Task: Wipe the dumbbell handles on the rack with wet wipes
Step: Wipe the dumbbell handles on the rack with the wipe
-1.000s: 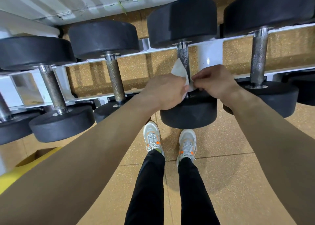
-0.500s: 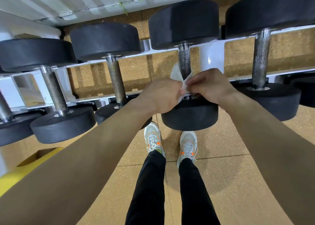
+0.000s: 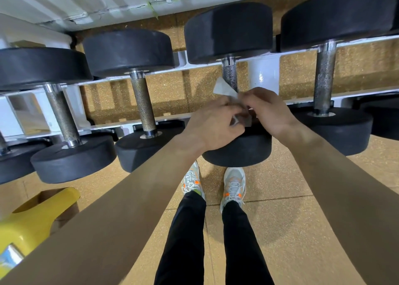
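Against the left side of the handle [image 3: 230, 75], at its near end, the wipe [image 3: 223, 89] stood up as a small flap. A second strip of it showed lower down between the hands. Half a second before, only the flap was visible, so the wipe had been drawn further round the handle. The left hand [image 3: 212, 125], left of the handle, had its fingers curled and pinching the wipe. The right hand [image 3: 269, 112], on the handle's right, pinched it with bent fingertips. Both hands had stayed low, just above the front weight [image 3: 241, 151]. The wrap looked nearly set, and the bare length above seemed still unwiped.
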Tool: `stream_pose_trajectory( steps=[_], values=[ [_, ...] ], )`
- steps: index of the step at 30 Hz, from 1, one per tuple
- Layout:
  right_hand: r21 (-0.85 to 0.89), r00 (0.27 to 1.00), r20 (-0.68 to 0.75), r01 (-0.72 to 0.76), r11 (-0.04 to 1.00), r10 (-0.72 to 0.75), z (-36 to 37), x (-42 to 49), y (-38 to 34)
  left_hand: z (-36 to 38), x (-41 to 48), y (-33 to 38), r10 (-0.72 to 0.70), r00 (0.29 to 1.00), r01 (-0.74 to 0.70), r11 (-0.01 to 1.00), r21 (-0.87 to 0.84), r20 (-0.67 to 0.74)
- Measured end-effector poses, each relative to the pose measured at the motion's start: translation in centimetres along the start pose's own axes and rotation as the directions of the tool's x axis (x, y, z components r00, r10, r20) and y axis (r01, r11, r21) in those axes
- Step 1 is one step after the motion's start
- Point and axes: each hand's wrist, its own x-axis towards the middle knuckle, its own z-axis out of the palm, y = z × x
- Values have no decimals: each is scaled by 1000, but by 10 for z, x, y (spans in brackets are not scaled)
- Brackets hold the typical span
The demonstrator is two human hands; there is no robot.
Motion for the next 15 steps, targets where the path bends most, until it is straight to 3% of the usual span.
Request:
stream_pose_trajectory(
  steps=[2, 5, 7, 10, 15],
  values=[
    [-164, 997, -25, 66, 984, -71, 4, -1, 2, 1, -2, -2, 11, 999, -8, 997, -70, 45],
    [-302, 984, -124, 84, 950, -126, 9, 8, 7, -3, -3, -4, -73, 995, 93, 930, -355, 69],
    [-303, 985, -163, 1, 953, -53, 11, 14, 5, -5, -3, -9, -223, 974, 208, 797, -567, 43],
    [-327, 985, -171, -53, 943, -4, 17, 23, 2, -1, 0, -16, -438, 899, 306, 656, -690, -18],
    [-355, 954, -286, -195, 914, 93, 21, 35, -3, -2, 25, -8, -491, 843, 424, 354, -833, 220]
  ],
)
